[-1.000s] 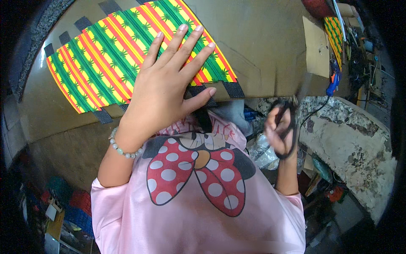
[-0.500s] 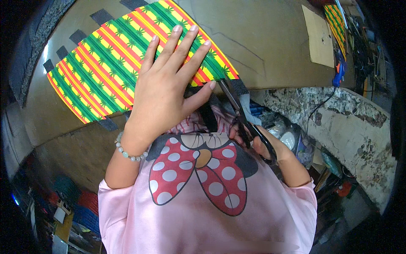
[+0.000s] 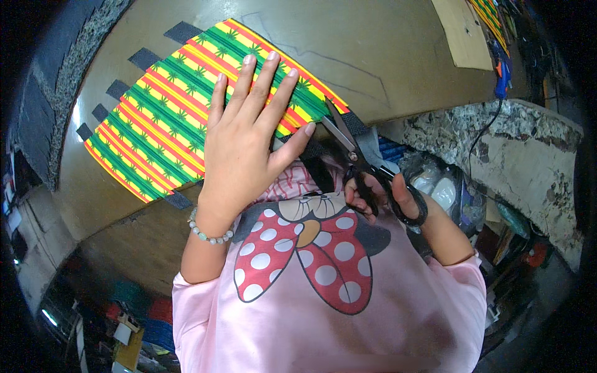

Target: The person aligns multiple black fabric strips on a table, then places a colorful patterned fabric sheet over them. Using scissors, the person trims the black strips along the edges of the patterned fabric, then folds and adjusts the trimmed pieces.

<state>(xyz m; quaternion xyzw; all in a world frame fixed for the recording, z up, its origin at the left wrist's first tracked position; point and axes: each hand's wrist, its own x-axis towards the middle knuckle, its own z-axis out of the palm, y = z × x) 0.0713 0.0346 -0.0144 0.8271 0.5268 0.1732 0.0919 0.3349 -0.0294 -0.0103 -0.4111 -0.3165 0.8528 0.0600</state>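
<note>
A striped green, yellow and red fabric piece [image 3: 168, 112] with a leaf print lies on the table in front of me. Black strap ends [image 3: 144, 59] stick out along its far and near edges. My left hand [image 3: 249, 127] rests flat on the fabric, fingers spread, pressing it down. In my right hand [image 3: 385, 193] are black-handled scissors [image 3: 351, 152], fingers and thumb through the loops. Their blades stand apart at the fabric's near right edge, one blade over it, beside a black strap end [image 3: 354, 123].
The brown table [image 3: 348, 37] ends in a curved near edge. Cardboard [image 3: 463, 34] lies at the far right, by a blue tool [image 3: 502, 78] with a cord. A worn, peeling ledge [image 3: 510, 149] runs along the right. Plastic bags [image 3: 435, 180] sit below the table edge.
The scissor blades have parted, and my right thumb has spread from the fingers. The whole view has shifted a little; my left hand stays on the fabric.
</note>
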